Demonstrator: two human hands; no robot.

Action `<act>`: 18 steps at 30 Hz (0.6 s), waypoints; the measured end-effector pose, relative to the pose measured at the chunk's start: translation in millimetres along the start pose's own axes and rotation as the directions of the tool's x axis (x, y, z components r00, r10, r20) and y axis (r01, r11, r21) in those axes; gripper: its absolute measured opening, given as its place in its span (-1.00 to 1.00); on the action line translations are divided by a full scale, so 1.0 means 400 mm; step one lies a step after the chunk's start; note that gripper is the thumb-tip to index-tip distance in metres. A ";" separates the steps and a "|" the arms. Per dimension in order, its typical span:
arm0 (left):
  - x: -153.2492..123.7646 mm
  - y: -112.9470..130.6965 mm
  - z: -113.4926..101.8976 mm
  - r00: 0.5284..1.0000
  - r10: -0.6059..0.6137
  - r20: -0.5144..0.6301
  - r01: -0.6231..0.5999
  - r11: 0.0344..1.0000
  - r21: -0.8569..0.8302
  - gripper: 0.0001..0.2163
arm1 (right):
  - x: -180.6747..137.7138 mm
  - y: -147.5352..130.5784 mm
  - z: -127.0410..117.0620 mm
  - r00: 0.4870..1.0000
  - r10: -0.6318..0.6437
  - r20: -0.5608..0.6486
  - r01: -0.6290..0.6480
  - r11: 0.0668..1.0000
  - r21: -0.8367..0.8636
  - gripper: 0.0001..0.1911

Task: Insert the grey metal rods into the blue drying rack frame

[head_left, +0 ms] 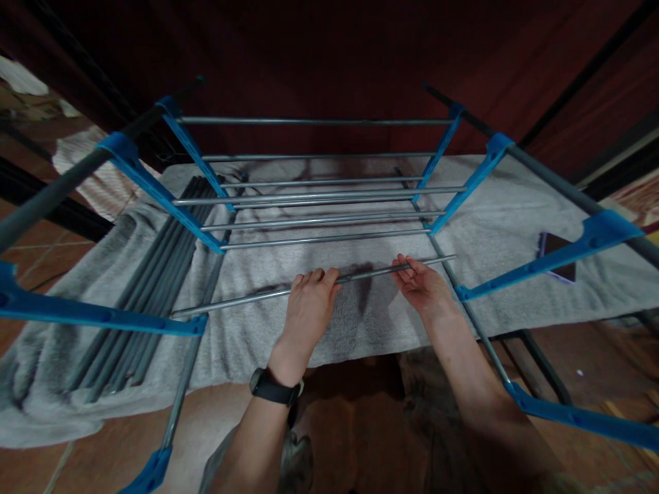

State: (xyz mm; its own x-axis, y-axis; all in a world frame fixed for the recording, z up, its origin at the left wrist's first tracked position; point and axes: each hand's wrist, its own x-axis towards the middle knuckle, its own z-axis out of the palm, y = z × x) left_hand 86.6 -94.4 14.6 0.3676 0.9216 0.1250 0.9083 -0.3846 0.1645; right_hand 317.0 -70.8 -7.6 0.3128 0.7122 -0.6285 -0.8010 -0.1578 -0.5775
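My left hand (313,298) is wrapped over a thin grey metal rod (371,273), with its knuckles up. My right hand (421,283), palm turned upward, holds the same rod closer to its right end, the fingers curled about it. The rod lies slantwise across the frame, its left end by a blue plastic bracket (190,325) and its right end reaching past the right side pole, near another blue bracket (466,293). Whether either end sits in a socket, I cannot tell. Behind my hands, several similar crossbars (329,197) span the blue side pieces of the rack frame.
A bundle of loose grey tubes (149,288) lies at the left on a grey blanket (360,329). At the right lies a dark phone-like object (559,257). Dark red cloth (319,55) hangs behind the rack. Long side poles (556,182) flank both arms.
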 end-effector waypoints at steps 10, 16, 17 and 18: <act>0.002 -0.008 0.013 0.999 0.032 0.006 -0.032 0.999 0.006 -0.79 | 0.011 -0.021 -0.008 0.999 -0.020 -0.038 0.021 0.999 0.028 -0.78; -0.001 -0.003 0.005 0.999 0.034 0.007 -0.034 0.999 0.000 -0.78 | 0.010 -0.019 -0.009 0.999 -0.032 -0.023 0.033 0.999 0.040 -0.78; -0.001 -0.002 0.004 0.999 0.032 0.017 -0.032 0.999 0.013 -0.79 | 0.009 -0.019 -0.008 0.999 -0.027 -0.023 0.027 0.999 0.041 -0.78; 0.000 -0.002 0.004 0.999 0.031 0.027 -0.031 0.999 0.025 -0.79 | 0.009 -0.020 -0.008 0.999 -0.021 -0.028 0.022 0.999 0.041 -0.78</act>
State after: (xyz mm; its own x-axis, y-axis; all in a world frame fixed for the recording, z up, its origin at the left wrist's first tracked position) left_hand 86.3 -94.1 13.1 0.4006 0.9104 0.1031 0.9011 -0.4119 0.1357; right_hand 326.1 -69.2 -7.0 0.3436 0.6956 -0.6309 -0.8141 -0.1142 -0.5693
